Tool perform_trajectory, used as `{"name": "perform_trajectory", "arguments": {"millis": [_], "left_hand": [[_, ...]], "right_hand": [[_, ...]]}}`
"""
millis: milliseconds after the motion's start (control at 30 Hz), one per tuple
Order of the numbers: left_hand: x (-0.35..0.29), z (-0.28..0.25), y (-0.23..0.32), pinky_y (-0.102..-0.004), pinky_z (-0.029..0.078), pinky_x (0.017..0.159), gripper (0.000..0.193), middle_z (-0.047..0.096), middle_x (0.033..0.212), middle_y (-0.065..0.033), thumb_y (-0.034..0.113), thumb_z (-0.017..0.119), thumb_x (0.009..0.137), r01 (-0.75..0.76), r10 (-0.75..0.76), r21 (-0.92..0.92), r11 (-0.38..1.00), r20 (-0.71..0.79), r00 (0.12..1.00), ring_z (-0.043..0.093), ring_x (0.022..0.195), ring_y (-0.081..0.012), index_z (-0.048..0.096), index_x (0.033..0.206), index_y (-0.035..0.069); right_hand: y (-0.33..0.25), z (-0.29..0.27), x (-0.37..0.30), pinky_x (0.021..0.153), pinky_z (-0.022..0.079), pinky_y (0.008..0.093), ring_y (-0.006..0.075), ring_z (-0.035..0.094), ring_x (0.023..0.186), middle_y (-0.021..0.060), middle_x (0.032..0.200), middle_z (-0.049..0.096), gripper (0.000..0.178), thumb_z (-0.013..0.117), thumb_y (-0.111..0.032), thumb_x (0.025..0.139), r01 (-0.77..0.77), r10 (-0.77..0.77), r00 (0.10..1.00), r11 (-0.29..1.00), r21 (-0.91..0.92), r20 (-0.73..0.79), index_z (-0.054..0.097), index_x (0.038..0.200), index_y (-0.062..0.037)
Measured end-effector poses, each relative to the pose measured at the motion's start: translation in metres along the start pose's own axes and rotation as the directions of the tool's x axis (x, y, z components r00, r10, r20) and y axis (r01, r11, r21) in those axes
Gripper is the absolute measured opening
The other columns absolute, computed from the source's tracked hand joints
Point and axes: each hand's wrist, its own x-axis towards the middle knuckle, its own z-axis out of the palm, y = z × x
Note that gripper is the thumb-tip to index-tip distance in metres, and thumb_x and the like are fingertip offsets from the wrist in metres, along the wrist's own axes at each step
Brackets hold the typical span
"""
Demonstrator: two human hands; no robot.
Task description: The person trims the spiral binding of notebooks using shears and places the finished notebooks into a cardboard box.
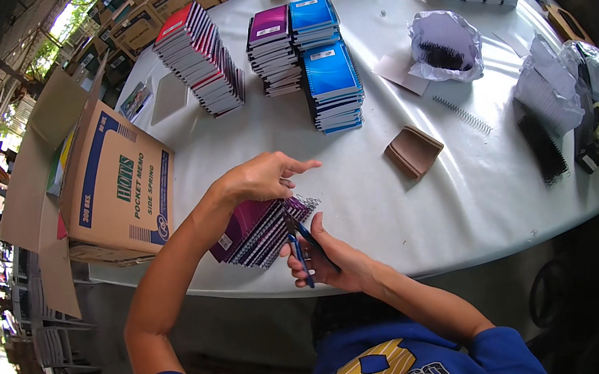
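Observation:
A stack of purple spiral notebooks (247, 232) lies near the table's front edge, fanned so that its coil ends face right. Loose ends of wire coil (306, 203) stick out at its upper right corner. Over the top of this stack hovers my left hand (262, 177), its index finger stretched out to the right and the other fingers bent down toward the coils. My right hand (336, 260) grips blue-handled cutting pliers (303, 254), whose jaws point up at the coil ends. Whether the jaws touch a wire is too small to tell.
An open cardboard box (118, 179) stands at the left. Farther back are stacks of red (202, 64), purple (273, 51) and blue notebooks (334, 85). A brown folded cardboard piece (414, 152), a loose coil (463, 114) and plastic bags of black coils (446, 49) lie to the right.

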Motion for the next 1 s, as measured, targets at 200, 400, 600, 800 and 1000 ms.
{"name": "perform_trajectory", "arguments": {"millis": [200,400,600,800,1000], "left_hand": [[0.001,-0.003,0.004,-0.0353,0.049,0.1,0.069,0.051,0.137,-0.0217,-0.009,0.062,0.076,-0.023,0.023,-0.015,1.0,-0.004,1.0,0.055,0.123,-0.0303,0.047,0.14,0.012],[0.002,-0.001,0.015,-0.0394,0.043,0.108,0.064,0.043,0.147,-0.0027,-0.018,0.057,0.078,0.104,-0.104,-0.025,0.994,-0.003,0.995,0.042,0.134,-0.0269,0.046,0.137,0.003],[-0.003,0.002,0.011,-0.039,0.045,0.106,0.063,0.044,0.147,-0.0034,-0.016,0.058,0.078,0.085,-0.086,-0.039,0.996,-0.013,0.996,0.044,0.132,-0.0288,0.046,0.137,0.003],[-0.003,0.0,0.023,-0.038,0.045,0.107,0.063,0.044,0.147,-0.0032,-0.016,0.056,0.079,0.073,-0.073,0.026,0.997,-0.013,0.997,0.045,0.132,-0.028,0.045,0.138,0.004],[-0.002,0.002,0.008,-0.0369,0.045,0.106,0.063,0.043,0.147,-0.0028,-0.017,0.056,0.079,0.074,-0.075,-0.031,0.997,-0.031,0.997,0.046,0.131,-0.0258,0.046,0.138,0.004]], "right_hand": [[-0.008,0.002,0.01,0.074,0.05,0.0348,0.0161,0.056,0.079,0.0033,0.084,0.056,0.079,0.017,-0.074,0.089,0.024,-0.026,0.999,0.999,-0.037,-0.038,0.055,0.103,-0.0066],[-0.011,-0.018,0.02,0.061,0.042,0.0287,0.0137,0.046,0.065,0.0011,0.073,0.05,0.076,0.02,-0.073,0.091,-0.021,0.013,0.994,0.997,0.072,0.108,0.055,0.099,-0.0064],[-0.001,0.003,0.012,0.063,0.041,0.0289,0.0145,0.045,0.064,0.0012,0.072,0.049,0.079,0.018,-0.075,0.089,-0.006,0.003,0.996,0.999,-0.031,-0.088,0.055,0.098,-0.0057],[-0.002,-0.003,0.009,0.069,0.047,0.0317,0.0171,0.052,0.072,0.0033,0.079,0.053,0.079,0.016,-0.073,0.09,0.034,-0.037,0.997,0.998,-0.049,-0.071,0.055,0.101,-0.0051],[-0.002,-0.001,0.01,0.065,0.045,0.0308,0.0168,0.05,0.068,0.0027,0.075,0.052,0.076,0.018,-0.071,0.092,0.021,-0.02,0.998,1.0,0.02,-0.056,0.055,0.099,-0.0049]]}}
